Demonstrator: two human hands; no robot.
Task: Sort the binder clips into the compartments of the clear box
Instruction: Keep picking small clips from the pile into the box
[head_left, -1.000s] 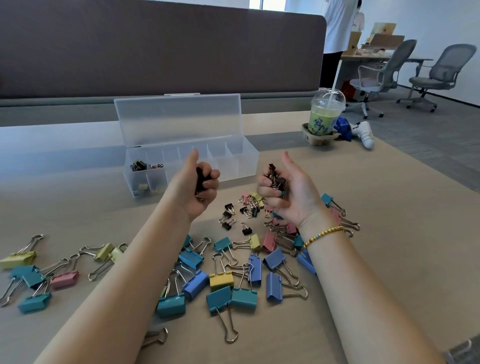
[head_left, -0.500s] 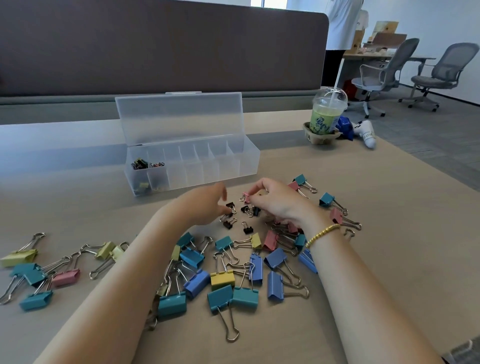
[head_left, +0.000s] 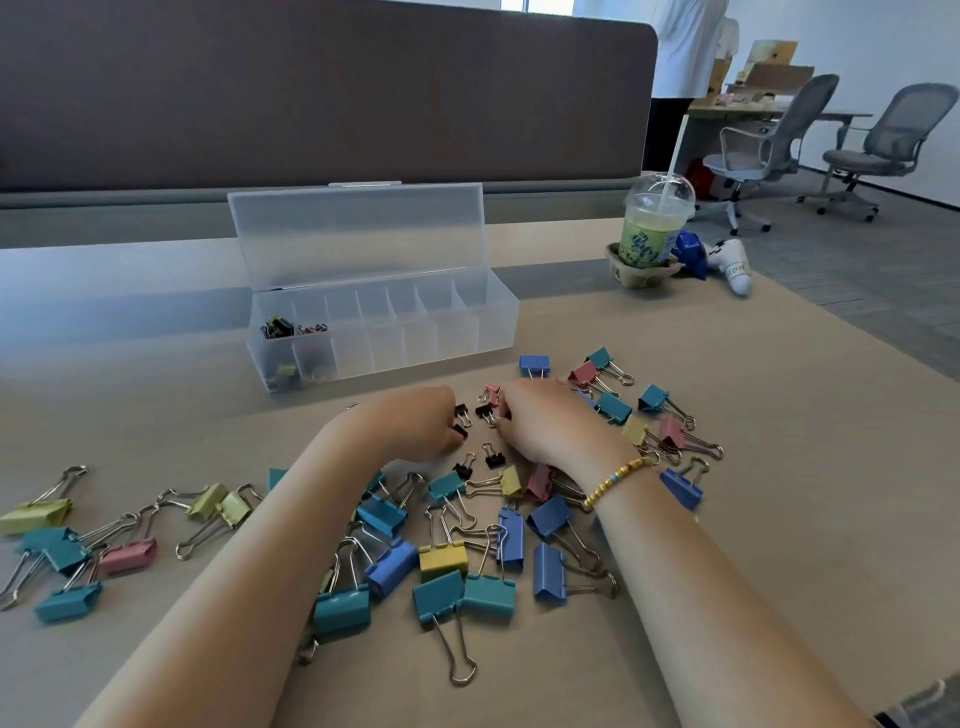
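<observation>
Centrally, both hands sit knuckles-up among small black clips (head_left: 488, 413): left hand (head_left: 410, 426) pinching one, right hand (head_left: 545, 421) curled, contents hidden. Clear box (head_left: 384, 332) open above; larger coloured clips (head_left: 441, 558) crowd below, iced drink (head_left: 652, 234) upper right.

No sleeves are being worn: both forearms are being left bare. A bracelet (head_left: 617, 481) of small yellow-gold beads, with one blue bead, is being worn on the right wrist.

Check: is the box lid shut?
No, the lid stands open behind the clear box, whose compartments show from above, clips lying in the leftmost ones.
</observation>
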